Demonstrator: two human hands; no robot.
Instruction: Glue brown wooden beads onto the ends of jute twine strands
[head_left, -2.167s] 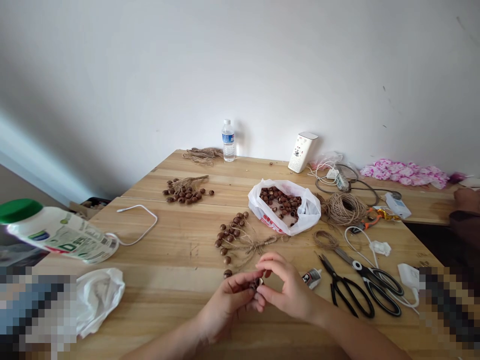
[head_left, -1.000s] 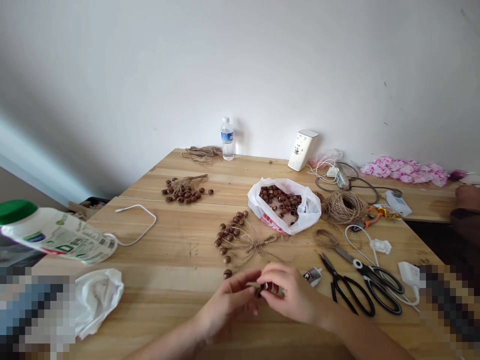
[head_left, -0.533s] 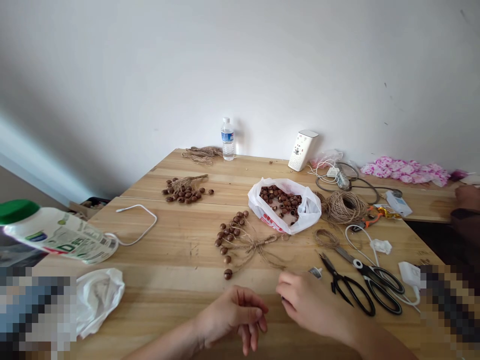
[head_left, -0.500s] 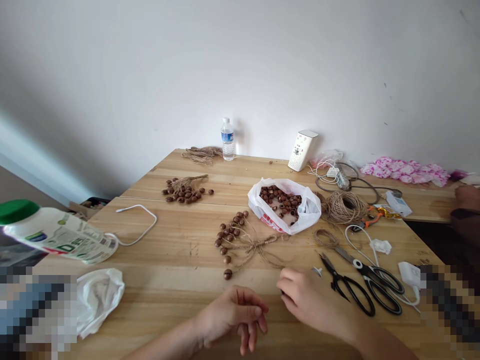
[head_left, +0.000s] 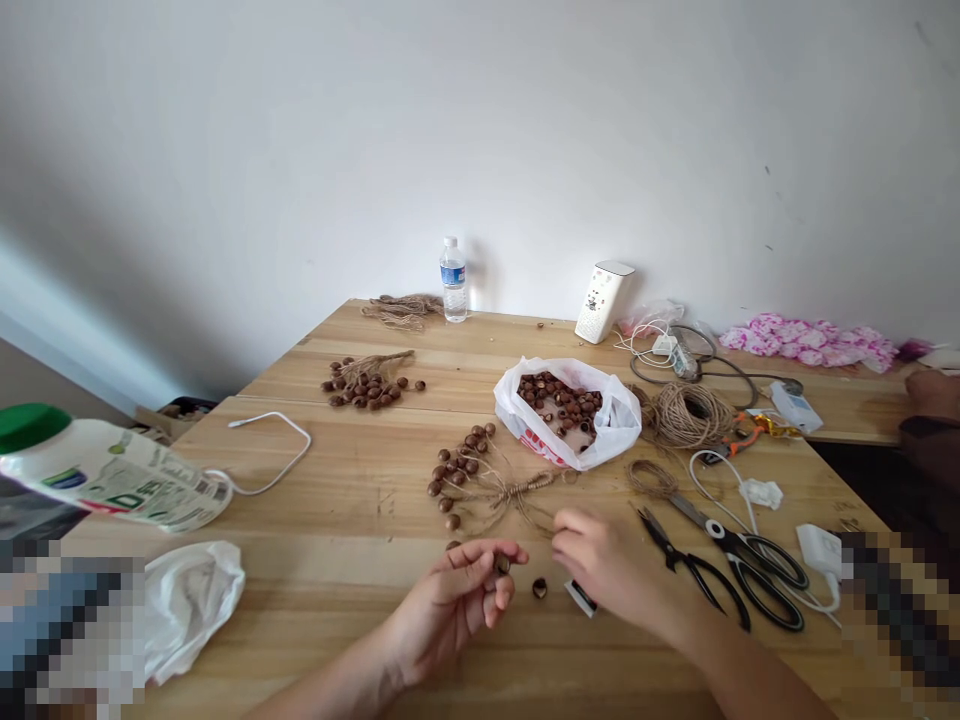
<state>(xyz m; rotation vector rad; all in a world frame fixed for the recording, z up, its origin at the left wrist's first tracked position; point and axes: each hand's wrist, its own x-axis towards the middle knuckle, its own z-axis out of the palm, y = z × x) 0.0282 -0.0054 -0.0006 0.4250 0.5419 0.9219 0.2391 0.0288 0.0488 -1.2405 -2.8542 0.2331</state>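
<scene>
Between its thumb and fingers, my left hand (head_left: 457, 600) holds a hollow brown nut shell (head_left: 502, 565). My right hand (head_left: 600, 560) is just to the right, its fingertips pressed together; what they hold, if anything, is hidden. A second shell (head_left: 539, 588) lies on the table between the hands, and a small white and black object (head_left: 580, 598) is beneath my right hand. Behind them, a knotted twine bundle (head_left: 517, 490) spreads its strands toward brown nuts (head_left: 454, 467). The white plastic bag (head_left: 611, 445) beyond it holds many shells.
Two pairs of scissors (head_left: 757, 575), (head_left: 694, 565) and a twine coil (head_left: 686, 415) lie right. Another nut bundle (head_left: 367, 383) and a water bottle (head_left: 454, 282) stand farther back. A white bottle (head_left: 127, 475) with a green cap is left. A person's arm (head_left: 930, 430) shows at far right.
My left hand has moved slightly up and left and now shows a shell in its fingers. My right hand has shifted up a little, and a shell and the small object now show beside it.
</scene>
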